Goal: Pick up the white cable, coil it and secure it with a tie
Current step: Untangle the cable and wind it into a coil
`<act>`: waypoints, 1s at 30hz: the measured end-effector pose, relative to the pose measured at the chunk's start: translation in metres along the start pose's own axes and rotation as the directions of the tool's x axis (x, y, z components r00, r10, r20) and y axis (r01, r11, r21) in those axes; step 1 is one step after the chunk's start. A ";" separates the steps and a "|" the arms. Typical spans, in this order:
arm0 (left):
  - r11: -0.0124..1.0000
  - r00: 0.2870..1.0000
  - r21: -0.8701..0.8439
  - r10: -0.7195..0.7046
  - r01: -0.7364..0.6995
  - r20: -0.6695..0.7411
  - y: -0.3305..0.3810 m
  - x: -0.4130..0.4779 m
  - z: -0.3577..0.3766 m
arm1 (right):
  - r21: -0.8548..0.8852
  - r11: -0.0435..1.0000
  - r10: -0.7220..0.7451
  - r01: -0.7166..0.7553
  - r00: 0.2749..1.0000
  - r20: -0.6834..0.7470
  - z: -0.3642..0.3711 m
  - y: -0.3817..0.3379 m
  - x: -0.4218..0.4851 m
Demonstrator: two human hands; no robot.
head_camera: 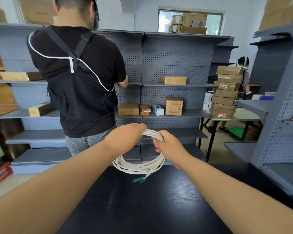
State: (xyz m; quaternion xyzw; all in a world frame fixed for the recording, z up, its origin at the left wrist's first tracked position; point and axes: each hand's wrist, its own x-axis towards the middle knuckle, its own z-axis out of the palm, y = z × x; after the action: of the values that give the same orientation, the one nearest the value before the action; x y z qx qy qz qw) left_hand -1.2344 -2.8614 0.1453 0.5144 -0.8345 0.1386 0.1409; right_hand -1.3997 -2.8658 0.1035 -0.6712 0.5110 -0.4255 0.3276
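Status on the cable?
Left hand and right hand both grip coil top. White cable coiled, hanging over black table. No tie visible. Nothing obstructing.

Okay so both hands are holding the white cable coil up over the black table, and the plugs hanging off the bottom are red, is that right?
Not quite: the connectors dangling from the bottom of the coil are green, not red, as the head view shows. The rest stands: the left hand and right hand both grip the top of the white cable coil, held up over the black table.
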 end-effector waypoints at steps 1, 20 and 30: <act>1.000 1.000 0.015 0.016 -0.016 -0.003 0.000 0.000 -0.001 | 0.012 1.000 0.005 -0.005 1.000 -0.001 0.002 -0.001 -0.001; 0.987 0.917 0.129 0.139 -0.097 -0.374 0.020 -0.026 0.010 | -0.108 0.993 0.017 -0.044 0.969 -0.245 -0.020 -0.012 0.007; 0.922 0.905 0.366 0.255 -0.122 -0.340 0.034 -0.029 0.035 | -0.066 0.997 0.032 -0.051 0.965 -0.261 -0.041 -0.044 0.024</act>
State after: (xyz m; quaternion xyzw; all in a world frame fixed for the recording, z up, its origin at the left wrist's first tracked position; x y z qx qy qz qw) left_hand -1.2557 -2.8360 0.0995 0.4095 -0.8013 0.3895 0.1963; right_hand -1.4158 -2.8778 0.1649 -0.6102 0.5784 -0.4843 0.2421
